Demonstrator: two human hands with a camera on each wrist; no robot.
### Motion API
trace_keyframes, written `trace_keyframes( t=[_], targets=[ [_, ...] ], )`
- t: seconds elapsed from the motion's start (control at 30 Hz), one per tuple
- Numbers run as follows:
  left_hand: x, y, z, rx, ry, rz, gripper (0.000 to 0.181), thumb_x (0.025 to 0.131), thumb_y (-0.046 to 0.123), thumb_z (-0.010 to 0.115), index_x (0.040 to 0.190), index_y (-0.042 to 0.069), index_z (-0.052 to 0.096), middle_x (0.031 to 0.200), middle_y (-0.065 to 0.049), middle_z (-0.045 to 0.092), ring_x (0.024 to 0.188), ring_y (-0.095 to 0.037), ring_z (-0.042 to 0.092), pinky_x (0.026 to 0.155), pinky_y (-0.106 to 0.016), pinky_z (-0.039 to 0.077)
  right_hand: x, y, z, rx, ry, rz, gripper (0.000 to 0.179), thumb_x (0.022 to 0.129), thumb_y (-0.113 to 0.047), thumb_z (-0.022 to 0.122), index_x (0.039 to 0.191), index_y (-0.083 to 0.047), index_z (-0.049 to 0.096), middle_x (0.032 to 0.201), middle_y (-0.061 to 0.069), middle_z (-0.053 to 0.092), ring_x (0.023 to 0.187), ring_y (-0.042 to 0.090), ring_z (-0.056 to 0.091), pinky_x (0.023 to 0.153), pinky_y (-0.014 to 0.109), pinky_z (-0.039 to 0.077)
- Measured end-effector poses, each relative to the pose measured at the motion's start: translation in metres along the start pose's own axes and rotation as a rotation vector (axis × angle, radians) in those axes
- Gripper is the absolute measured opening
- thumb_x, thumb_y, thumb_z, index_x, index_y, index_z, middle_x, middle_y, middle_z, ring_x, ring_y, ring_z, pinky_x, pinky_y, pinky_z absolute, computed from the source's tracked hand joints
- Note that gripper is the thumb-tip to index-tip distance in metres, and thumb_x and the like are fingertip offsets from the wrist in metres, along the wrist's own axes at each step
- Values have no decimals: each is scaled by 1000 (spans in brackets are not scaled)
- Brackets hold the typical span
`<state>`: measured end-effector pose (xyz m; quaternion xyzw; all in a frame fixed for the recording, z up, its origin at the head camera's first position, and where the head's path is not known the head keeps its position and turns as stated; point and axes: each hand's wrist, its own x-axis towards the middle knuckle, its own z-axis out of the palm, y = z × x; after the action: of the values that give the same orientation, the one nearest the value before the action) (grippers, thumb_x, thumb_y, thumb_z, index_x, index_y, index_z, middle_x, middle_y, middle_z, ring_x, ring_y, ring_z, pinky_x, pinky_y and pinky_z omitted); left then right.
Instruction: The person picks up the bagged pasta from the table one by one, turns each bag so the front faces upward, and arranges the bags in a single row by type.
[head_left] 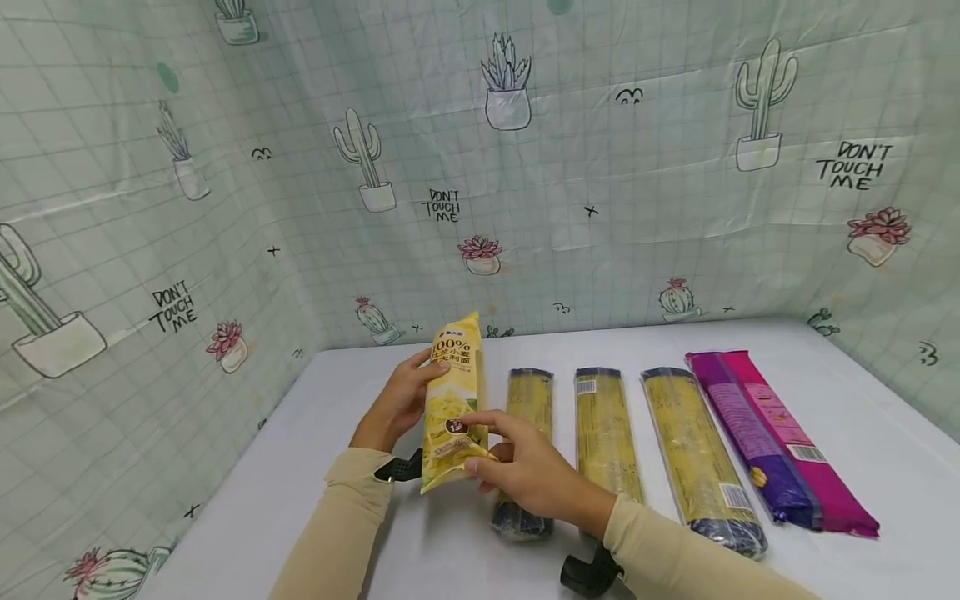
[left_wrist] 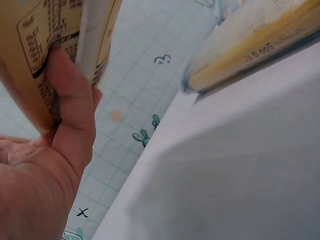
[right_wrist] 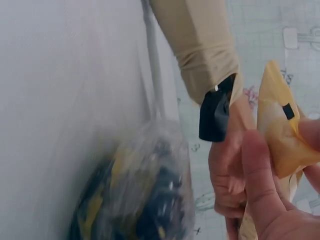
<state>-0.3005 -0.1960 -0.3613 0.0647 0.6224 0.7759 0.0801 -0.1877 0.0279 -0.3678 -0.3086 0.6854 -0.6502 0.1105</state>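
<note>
A yellow bag of pasta (head_left: 455,392) is held up above the table, its printed front showing in the head view. My left hand (head_left: 402,392) grips it by the left side, with the thumb across the front. In the left wrist view, fingers (left_wrist: 72,95) of that hand press on the small print of the back. At the bag's lower end is my right hand (head_left: 528,467), the index finger lying on the front near a round brown mark and the thumb at the bottom corner. The right wrist view has the bag's folded end (right_wrist: 282,130) between thumb and finger.
On the white table (head_left: 330,500), three clear packs of spaghetti lie side by side: a left one (head_left: 531,400), a middle one (head_left: 606,425) and a right one (head_left: 697,450). Farther right lies a purple and pink packet (head_left: 780,442). A cactus-print cloth (head_left: 600,250) hangs behind.
</note>
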Motion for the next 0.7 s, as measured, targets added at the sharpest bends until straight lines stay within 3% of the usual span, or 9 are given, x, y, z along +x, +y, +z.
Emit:
trace_keyframes(
  t=[0.07, 0.23, 0.33, 0.53, 0.7],
  targets=[
    [-2, 1, -2, -24, -44, -7, 62, 104, 14, 47, 159, 6, 20, 132, -15, 53, 105, -17, 64, 86, -30, 55, 0, 0, 2, 43, 8, 17, 48, 97, -12, 68, 143, -13, 51, 143, 16, 46, 89, 41, 69, 75, 56, 56],
    [-4, 4, -5, -105, -125, 14, 69, 99, 7, 35, 162, 12, 7, 149, -19, 36, 111, -18, 59, 89, -32, 52, -2, -1, 4, 83, 44, 33, 49, 96, -7, 68, 142, -10, 51, 145, 20, 44, 89, 42, 69, 77, 54, 57],
    [-7, 4, -9, -116, -138, 11, 73, 99, 3, 35, 162, 16, 2, 148, -20, 37, 108, -19, 63, 85, -33, 54, -2, 1, 6, 114, 51, 34, 49, 96, -5, 67, 142, -7, 50, 147, 24, 41, 88, 41, 69, 77, 50, 58],
    [-7, 5, -14, -82, -140, 11, 70, 104, 3, 41, 162, 16, 4, 136, -16, 50, 97, -17, 69, 76, -30, 58, -4, 2, 4, 194, 49, 38, 52, 96, -4, 66, 144, -4, 46, 154, 24, 33, 89, 36, 70, 78, 44, 59],
    [-5, 9, -14, -31, -122, 42, 74, 102, 2, 48, 162, 12, 6, 147, -20, 43, 95, -15, 69, 73, -28, 57, -2, 2, 4, 186, 25, 9, 59, 97, -5, 66, 151, -6, 41, 156, 19, 32, 94, 43, 67, 78, 46, 59]
  ],
)
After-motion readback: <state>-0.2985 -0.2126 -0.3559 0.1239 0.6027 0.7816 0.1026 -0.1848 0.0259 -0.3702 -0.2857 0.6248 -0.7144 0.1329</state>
